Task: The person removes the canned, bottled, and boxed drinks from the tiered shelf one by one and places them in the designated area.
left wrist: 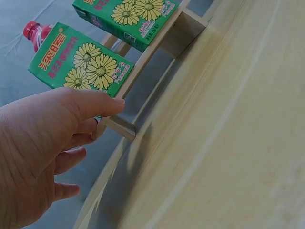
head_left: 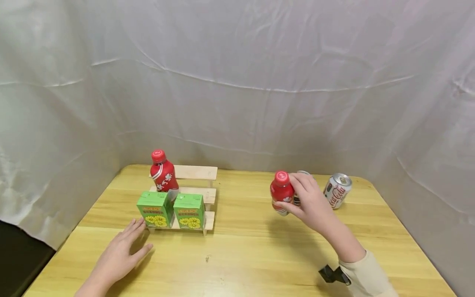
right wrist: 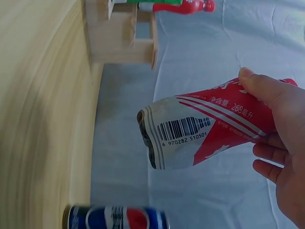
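Observation:
My right hand (head_left: 309, 202) grips a red drink bottle (head_left: 281, 190) round its upper part. The right wrist view shows that bottle (right wrist: 205, 126) tilted and held off the table, its barcode side showing. On the left, a small wooden tiered rack (head_left: 209, 196) carries two green drink cartons (head_left: 155, 209) with yellow flowers on its front step. Behind them a second red bottle (head_left: 164, 173) stands on a higher step. My left hand (head_left: 118, 253) lies by the rack's front left corner, fingers extended. In the left wrist view its thumb (left wrist: 102, 104) is right at the rack's front edge.
A silver Coca-Cola can (head_left: 337, 190) stands at the right of the wooden table (head_left: 245, 255). Behind the right hand another can shows partly; the right wrist view has a blue Pepsi can (right wrist: 114, 218). Pale cloth (head_left: 237, 103) hangs round the back and sides.

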A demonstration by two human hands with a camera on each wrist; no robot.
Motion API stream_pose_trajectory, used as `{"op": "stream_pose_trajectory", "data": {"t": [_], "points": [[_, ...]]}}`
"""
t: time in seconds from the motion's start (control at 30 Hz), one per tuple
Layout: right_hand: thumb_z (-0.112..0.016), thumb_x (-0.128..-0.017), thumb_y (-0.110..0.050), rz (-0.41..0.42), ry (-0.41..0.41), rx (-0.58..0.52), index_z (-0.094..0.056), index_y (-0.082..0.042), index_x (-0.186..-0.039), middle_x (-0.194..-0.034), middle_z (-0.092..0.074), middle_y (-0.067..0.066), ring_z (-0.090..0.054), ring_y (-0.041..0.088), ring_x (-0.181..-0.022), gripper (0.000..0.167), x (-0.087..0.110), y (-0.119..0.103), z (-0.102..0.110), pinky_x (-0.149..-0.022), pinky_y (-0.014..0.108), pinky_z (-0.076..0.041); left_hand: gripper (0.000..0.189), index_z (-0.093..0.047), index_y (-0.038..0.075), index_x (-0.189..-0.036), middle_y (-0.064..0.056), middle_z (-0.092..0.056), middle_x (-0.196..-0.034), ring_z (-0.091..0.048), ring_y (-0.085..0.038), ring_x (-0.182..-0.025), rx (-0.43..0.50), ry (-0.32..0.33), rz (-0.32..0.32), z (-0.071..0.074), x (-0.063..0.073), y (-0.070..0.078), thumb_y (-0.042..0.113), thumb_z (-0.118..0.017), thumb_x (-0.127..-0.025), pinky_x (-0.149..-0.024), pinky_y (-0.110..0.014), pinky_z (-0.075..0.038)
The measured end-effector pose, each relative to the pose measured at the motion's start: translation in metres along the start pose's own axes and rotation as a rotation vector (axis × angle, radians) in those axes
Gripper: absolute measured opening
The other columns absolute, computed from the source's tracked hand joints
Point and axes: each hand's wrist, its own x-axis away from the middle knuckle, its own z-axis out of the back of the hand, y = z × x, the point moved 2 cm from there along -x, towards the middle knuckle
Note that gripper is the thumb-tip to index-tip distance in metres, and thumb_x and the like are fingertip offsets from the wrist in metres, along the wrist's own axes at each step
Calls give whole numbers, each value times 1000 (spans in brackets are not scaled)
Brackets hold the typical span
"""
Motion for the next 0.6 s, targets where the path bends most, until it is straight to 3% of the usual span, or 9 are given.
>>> {"op": "stream_pose_trajectory", "data": {"t": [0.13, 0.27, 0.43, 0.6], "points": [[-69, -84, -52, 2, 35, -14, -58, -1, -126, -117, -60, 15, -53, 31, -111, 67, 12, 12, 6, -94, 46, -46, 71, -49, -4, -139, -25, -41, -150, -36, -47, -138, -2, 15, -9, 0, 0, -2, 41, -69, -88, -106, -69, -31], [-50, -90, -63, -4, 74, -25, -60, 1, -121, -113, -61, 16, -53, 32, -107, 72, 26, 23, 13, -96, 35, -42, 70, -49, -4, -139, -25, -42, -149, -37, -47, -138, -6, 28, -18, -1, 0, -1, 40, -69, -88, -105, -68, -32], [-49, -89, -63, -45, 60, -50, -60, 1, -119, -112, -60, 15, -50, 29, -106, 72, 43, 34, 20, -99, 19, -34, 70, -49, -4, -139, -25, -41, -150, -37, -47, -138, -3, 11, -4, 1, 1, -2, 41, -68, -89, -106, -68, -33], [-51, -88, -63, -77, 56, -56, -60, 1, -119, -112, -60, 14, -49, 28, -107, 72, 57, 43, 27, -99, 10, -31, 70, -49, -4, -139, -26, -42, -149, -37, -47, -138, -8, 9, -14, 1, -1, -1, 41, -69, -89, -105, -68, -33]]}}
